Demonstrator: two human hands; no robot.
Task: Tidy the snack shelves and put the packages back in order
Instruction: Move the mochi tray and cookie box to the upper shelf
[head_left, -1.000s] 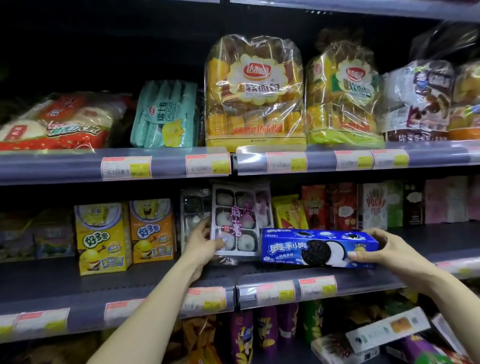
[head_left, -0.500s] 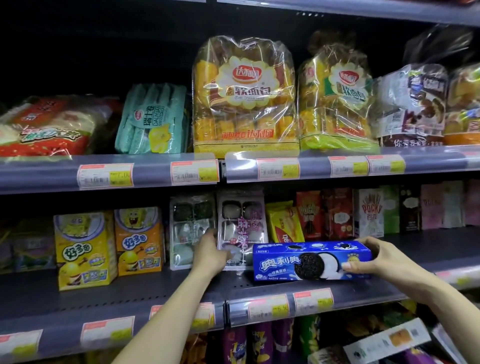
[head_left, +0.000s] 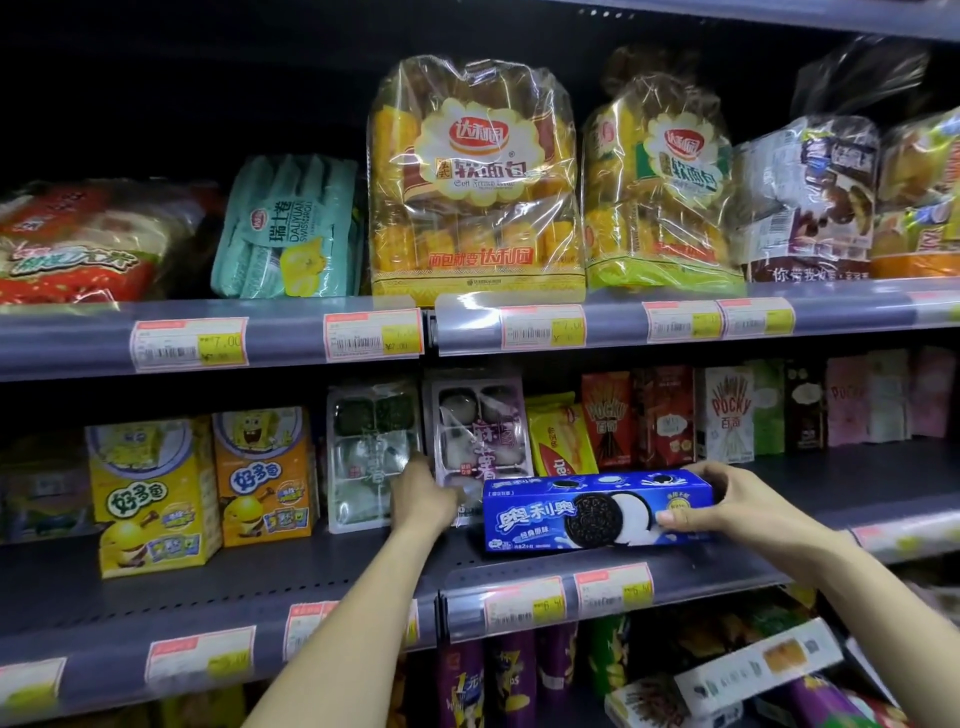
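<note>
Your right hand (head_left: 737, 506) grips the blue cookie box (head_left: 597, 512) by its end, on the middle shelf (head_left: 727, 569). Rigid, light, glossy: hold the edges. Left hand (head_left: 423, 499) touches the mochi tray (head_left: 478, 436); grip unclear. Thin plastic, flexes.

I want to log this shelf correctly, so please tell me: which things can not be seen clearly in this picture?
All in the head view:
- Left hand: its fingertips are hidden between the mochi trays, so its grip is unclear.
- Blue cookie box: its right end is covered by the right hand.
- Price tags: the print is blurred, mostly unreadable.
- Red bag: cut off by the left edge.
- Bottom shelf packages: dark, cut by the lower edge.
</note>
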